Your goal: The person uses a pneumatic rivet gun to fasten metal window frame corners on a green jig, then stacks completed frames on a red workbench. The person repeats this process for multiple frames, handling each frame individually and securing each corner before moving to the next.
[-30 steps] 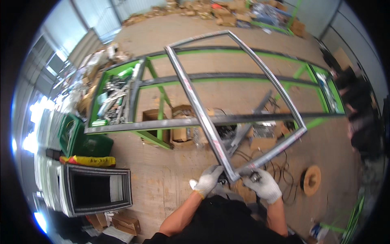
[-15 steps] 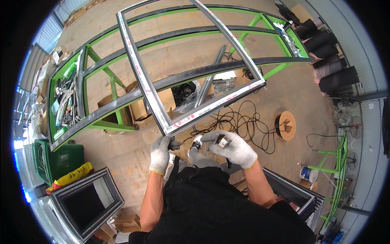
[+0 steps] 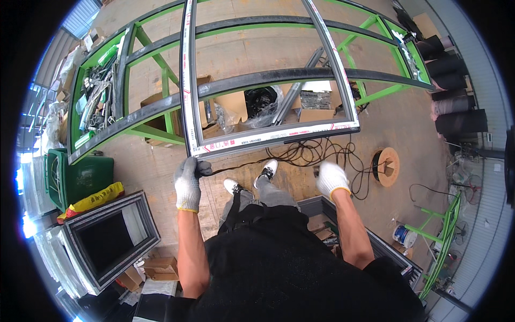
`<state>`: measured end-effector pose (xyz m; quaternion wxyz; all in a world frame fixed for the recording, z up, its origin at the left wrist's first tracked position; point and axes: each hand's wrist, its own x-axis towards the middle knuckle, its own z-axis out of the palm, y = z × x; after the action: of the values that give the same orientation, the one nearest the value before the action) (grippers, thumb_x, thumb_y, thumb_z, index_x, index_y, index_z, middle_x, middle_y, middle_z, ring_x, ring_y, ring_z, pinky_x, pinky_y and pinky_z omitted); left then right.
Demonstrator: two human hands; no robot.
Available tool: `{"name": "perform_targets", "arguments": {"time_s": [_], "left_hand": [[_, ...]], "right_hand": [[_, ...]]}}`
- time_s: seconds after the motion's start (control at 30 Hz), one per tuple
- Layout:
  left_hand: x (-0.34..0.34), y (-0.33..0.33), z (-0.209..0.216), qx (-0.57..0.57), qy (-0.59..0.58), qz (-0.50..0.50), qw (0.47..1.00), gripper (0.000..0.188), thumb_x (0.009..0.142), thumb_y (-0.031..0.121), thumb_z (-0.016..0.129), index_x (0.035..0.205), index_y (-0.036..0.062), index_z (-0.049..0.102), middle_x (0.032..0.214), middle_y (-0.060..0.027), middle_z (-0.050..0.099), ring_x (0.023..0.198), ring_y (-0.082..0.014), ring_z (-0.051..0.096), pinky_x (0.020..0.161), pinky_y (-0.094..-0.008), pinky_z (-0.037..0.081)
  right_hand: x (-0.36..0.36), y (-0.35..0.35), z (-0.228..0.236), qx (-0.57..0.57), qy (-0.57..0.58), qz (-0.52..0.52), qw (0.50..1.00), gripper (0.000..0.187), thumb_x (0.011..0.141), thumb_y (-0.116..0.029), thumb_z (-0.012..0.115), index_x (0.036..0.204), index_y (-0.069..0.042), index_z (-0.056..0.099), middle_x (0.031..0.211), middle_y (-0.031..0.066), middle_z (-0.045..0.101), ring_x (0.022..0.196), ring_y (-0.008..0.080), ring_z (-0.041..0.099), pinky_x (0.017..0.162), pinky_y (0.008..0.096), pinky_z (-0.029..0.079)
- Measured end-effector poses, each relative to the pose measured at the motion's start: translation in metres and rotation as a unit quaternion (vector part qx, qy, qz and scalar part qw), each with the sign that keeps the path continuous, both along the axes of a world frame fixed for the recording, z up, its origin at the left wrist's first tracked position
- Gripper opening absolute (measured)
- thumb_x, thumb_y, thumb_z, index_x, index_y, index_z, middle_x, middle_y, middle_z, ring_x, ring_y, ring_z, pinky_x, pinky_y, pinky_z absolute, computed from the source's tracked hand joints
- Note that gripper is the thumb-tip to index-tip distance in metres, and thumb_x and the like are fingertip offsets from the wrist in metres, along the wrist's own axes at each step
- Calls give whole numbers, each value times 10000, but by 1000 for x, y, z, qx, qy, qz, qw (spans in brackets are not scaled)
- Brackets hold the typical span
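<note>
A rectangular metal window frame [image 3: 263, 135], dark with white printed film on its faces, lies across a green workbench [image 3: 140, 120] with black-topped rails. At the frame's near left corner is my left hand [image 3: 188, 185], in a white glove with grey fingers. Its fingers are curled at the corner, and what they grip is hidden. A thin black line runs rightward from those fingers; I cannot tell whether it is held or lies on the floor. My right hand [image 3: 333, 180], also gloved, is closed and blurred, apart from the frame, with a small dark tool smeared at its fingers.
Black cable [image 3: 306, 153] lies tangled on the floor beside a round reel [image 3: 386, 165]. Open cardboard boxes [image 3: 316, 114] sit under the workbench. A green bin [image 3: 80, 174] and stacked frames [image 3: 112, 236] stand at left; dark rolls [image 3: 461, 122] lie along the right wall.
My right hand has moved right, away from the left hand, and its black-and-silver tool is now blurred. The left hand remains at the frame corner. The whole view has turned slightly.
</note>
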<state>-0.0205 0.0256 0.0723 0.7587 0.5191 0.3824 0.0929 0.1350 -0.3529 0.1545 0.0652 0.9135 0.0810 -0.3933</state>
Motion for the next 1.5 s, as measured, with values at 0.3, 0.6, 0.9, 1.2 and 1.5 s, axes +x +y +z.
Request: {"name": "perform_targets", "arguments": {"time_s": [0.3,0.6,0.9,1.2,1.5], "left_hand": [[1,-18,8,72,1,5,997,405,1104,337,557,1020,-26,716,853,-129,755,710,-194,686,710,-343,557],[1,-21,-6,-39,-81,51,995,344,1082,262,588,1166,-51,703,968,-149,768,871,-219,724,848,-357,578],[-41,-47,-11,-6,-34,-71,997,309,1103,263,601,1152,-22,708,1059,-110,751,1005,-195,695,961,-345,529],[-45,-48,9,-112,-38,-30,992,315,1095,294,645,1113,-16,702,849,-57,694,770,-134,633,802,-299,525],[-60,-8,-21,-151,-75,2,986,286,1077,252,665,1062,-33,666,698,-8,494,647,-167,514,827,-391,562]], "right_hand": [[-34,-18,-33,255,73,-245,933,353,888,-83,718,1209,62,718,1089,221,793,963,341,778,850,421,615],[-68,15,-41,423,290,-449,732,485,875,-55,757,1338,67,681,1037,150,756,906,246,751,819,356,626],[-69,63,-85,497,347,-411,681,675,790,-51,798,1419,85,595,1158,175,733,973,296,735,946,390,587],[-67,90,-134,631,266,-590,428,370,832,44,680,1182,-66,635,1062,156,700,918,346,739,858,545,646],[-11,-164,-53,695,-216,-549,411,306,979,-151,647,1214,31,721,1038,157,765,857,320,732,773,475,625]]}}
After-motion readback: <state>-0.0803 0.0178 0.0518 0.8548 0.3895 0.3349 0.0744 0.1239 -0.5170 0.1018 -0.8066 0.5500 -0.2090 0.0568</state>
